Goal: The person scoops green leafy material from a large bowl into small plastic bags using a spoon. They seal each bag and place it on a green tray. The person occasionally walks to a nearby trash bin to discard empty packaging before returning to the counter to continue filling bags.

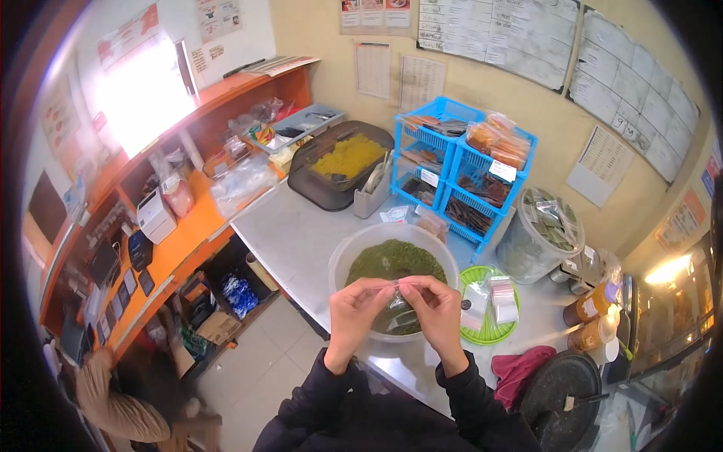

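Note:
My left hand and my right hand meet over a round translucent plastic tub. Between them they pinch the top edge of a small clear plastic bag with a reddish strip along its mouth. The bag hangs below my fingertips; whether it holds anything is hard to tell. Green ground herb or powder fills much of the tub. Right of the tub lies a round bright green plastic basket, bearing stacks of small plastic bags.
Blue stacked baskets with packets stand behind the tub, beside a clear bucket of green packets. A lidded dark container holds yellow food. At right are a maroon cloth and a black round pan. Another person's sleeve shows lower left.

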The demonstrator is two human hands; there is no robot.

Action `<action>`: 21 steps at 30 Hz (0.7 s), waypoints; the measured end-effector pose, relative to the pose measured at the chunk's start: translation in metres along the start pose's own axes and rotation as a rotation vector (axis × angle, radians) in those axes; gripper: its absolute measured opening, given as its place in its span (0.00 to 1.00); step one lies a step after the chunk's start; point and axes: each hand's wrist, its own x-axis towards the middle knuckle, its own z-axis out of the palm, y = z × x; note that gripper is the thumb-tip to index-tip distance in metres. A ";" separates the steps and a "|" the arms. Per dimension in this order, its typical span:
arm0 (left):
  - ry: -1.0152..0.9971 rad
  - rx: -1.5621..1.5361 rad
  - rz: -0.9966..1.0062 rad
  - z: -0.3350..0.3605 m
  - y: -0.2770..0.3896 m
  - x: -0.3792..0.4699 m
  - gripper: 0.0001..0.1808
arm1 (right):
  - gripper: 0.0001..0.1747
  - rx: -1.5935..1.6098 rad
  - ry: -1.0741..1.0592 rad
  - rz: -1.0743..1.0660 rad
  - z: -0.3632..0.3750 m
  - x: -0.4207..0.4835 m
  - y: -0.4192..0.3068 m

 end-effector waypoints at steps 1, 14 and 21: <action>0.003 0.004 0.021 0.000 -0.002 -0.001 0.07 | 0.08 -0.001 -0.008 -0.004 0.000 -0.001 0.002; -0.158 0.171 0.013 -0.014 0.003 -0.006 0.07 | 0.06 -0.180 -0.064 -0.036 -0.024 -0.009 -0.015; -0.010 0.178 -0.078 -0.047 0.014 -0.039 0.07 | 0.15 0.042 -0.112 -0.016 -0.048 -0.020 -0.018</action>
